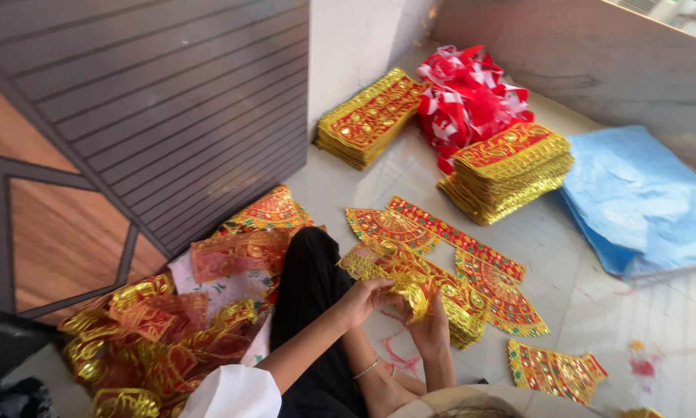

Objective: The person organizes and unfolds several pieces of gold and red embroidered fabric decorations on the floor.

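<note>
Head view looks down on a person seated on a pale marble floor (595, 302), legs folded under black cloth. No boxes or trays show; the goods lie in loose stacks straight on the floor. Two neat stacks of red and gold foil embroidered panels sit near the wall, one at the back (369, 118) and one to its right (510, 172), with a heap of red and white fabric (468, 97) between them. A folded blue plastic sheet (642, 201) lies just right of the second stack. Flat fan-shaped red and gold pieces (448, 255) are spread in front of the knees, and a crumpled pile of the same foil trim (154, 340) lies on the person's left side.

The left hand (367, 298) and right hand (431, 329) meet close together above the lap, each grip closed on a gold-fringed red foil piece (410, 285), fingers curled around its edge; the forearms angle inward, a thin bracelet (365, 368) on the left wrist
</note>
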